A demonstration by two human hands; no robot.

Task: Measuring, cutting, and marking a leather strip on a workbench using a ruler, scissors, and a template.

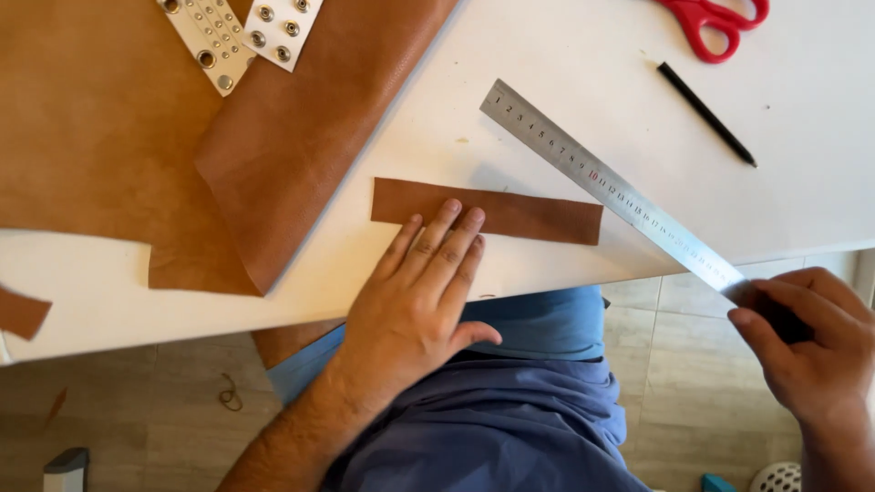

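1. Overhead, from the head view, a white table point(510, 118) carries a big tan leather sheet point(118, 128) at ten o'clock, two white cards of metal snaps point(239, 29) at eleven, red scissors point(715, 20) and a black pen point(706, 113) at one o'clock.
2. Nothing covers the brown leather strip point(529, 215) at the centre except fingertips.
3. Flat and open, the left hand point(421, 305) presses the strip's near edge from six o'clock.
4. Off the table edge at four o'clock, the right hand point(807, 342) grips one end of the steel ruler point(606, 185), which slants past the strip's right end.
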